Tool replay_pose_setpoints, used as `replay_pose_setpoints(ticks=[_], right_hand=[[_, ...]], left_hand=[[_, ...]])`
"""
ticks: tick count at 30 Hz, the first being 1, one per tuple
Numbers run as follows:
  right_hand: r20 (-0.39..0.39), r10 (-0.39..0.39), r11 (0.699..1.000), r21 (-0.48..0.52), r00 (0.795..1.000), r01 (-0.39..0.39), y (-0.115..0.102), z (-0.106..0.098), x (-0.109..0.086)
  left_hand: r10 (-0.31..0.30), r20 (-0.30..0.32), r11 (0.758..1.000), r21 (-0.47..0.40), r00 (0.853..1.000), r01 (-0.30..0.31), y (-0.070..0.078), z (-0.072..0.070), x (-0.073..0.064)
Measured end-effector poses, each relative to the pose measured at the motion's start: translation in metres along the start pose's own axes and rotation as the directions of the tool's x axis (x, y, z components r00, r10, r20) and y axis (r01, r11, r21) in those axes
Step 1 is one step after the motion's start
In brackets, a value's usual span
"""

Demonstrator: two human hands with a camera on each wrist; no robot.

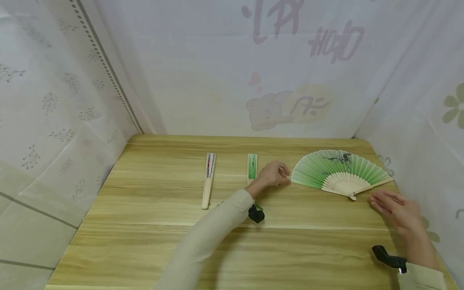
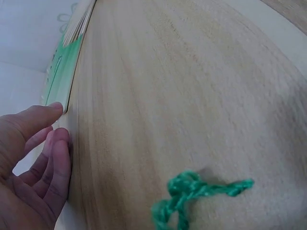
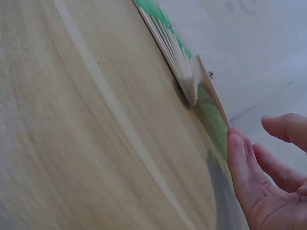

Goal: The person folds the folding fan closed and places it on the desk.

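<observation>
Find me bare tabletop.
Bare tabletop lies left of the white folded fan, between its upper half and the green folded fan, and, nearer, between left sleeve and right hand. Crowded: the open green folding fan, left hand at its edge.

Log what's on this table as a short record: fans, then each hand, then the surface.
Fans: three
Open fan: green with dark print, spread at right, pivot toward the person
White folded fan: leftmost, red and dark print
Green folded fan: between the other two, partly hidden by the left arm
Left hand: at the open fan's left corner; pinching unclear
Right hand: near the open fan's right end, thumb apart from fingers; contact unclear
Surface: wood-grain table
</observation>
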State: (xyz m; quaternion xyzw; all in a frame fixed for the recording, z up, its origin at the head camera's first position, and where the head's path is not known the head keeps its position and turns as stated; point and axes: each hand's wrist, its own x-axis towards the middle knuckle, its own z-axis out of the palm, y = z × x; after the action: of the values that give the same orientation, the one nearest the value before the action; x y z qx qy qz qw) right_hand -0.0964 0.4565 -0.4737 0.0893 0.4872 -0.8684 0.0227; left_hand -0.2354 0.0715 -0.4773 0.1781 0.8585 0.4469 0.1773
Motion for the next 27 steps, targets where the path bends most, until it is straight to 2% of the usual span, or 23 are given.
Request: replay_pose_setpoints(ticks=[5, 12, 16, 21, 27], right_hand=[[0.042, -0.016, 1.000, 0.020, 0.999, 0.015, 0.010, -0.001, 0.004], [0.026, -0.029, 0.995, 0.099, 0.999, 0.026, 0.016, 0.003, 0.010], [0.027, -0.030, 0.994, 0.107, 0.999, 0.027, 0.018, 0.008, 0.014], [-0.034, 0.022, 0.997, 0.070, 0.999, -0.020, 0.017, 0.014, 0.017], [-0.119, 0.092, 0.995, 0.052, 0.989, -0.086, 0.016, 0.019, 0.022]], left_hand=[[-0.011, 0.017, 1.000, -0.022, 1.000, 0.011, 0.000, 0.000, -0.001], [-0.026, 0.016, 1.000, -0.011, 1.000, 0.026, 0.000, 0.001, 0.001], [-0.033, 0.010, 0.999, 0.011, 0.999, 0.032, 0.001, 0.001, 0.001], [-0.036, 0.004, 0.999, 0.032, 0.999, 0.036, 0.002, 0.001, -0.001], [-0.027, -0.019, 0.992, 0.121, 0.999, 0.029, 0.002, 0.003, 0.001]])
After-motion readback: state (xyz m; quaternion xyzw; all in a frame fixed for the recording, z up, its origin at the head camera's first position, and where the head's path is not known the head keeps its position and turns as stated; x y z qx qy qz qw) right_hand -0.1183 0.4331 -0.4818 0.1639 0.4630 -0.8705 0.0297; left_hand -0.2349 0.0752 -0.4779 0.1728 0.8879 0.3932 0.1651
